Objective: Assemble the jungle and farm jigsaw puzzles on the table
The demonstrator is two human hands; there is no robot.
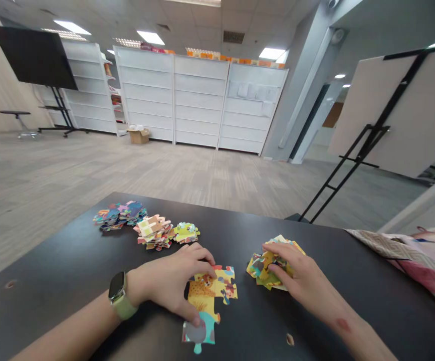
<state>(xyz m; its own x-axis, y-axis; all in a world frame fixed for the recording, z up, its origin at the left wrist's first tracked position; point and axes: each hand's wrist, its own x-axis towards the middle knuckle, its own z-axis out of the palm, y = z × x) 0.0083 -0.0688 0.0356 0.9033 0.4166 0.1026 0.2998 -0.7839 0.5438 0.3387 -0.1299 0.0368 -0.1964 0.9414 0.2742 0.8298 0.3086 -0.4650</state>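
My left hand (pixel 180 278) lies over a partly joined jigsaw puzzle (pixel 205 291) in yellow and turquoise, with a spotted cat on it. The thumb rests on the lower turquoise piece (pixel 199 333), and the fingertips touch the upper edge, spread well apart from the thumb. At the right, my right hand (pixel 294 265) reaches over a loose heap of yellow and green puzzle pieces (pixel 257 268). Its thumb and fingers are bent around a yellow puzzle piece (pixel 267 261) on top of that heap; part of the piece is hidden by the fingers.
Farther back on the dark table (pixel 146 286) lie a blue heap of pieces (pixel 122 215), a pinkish heap (pixel 155 231) and a small green stack (pixel 186 232). Patterned fabric (pixel 401 255) covers the right edge. An easel (pixel 368 135) stands beyond the table.
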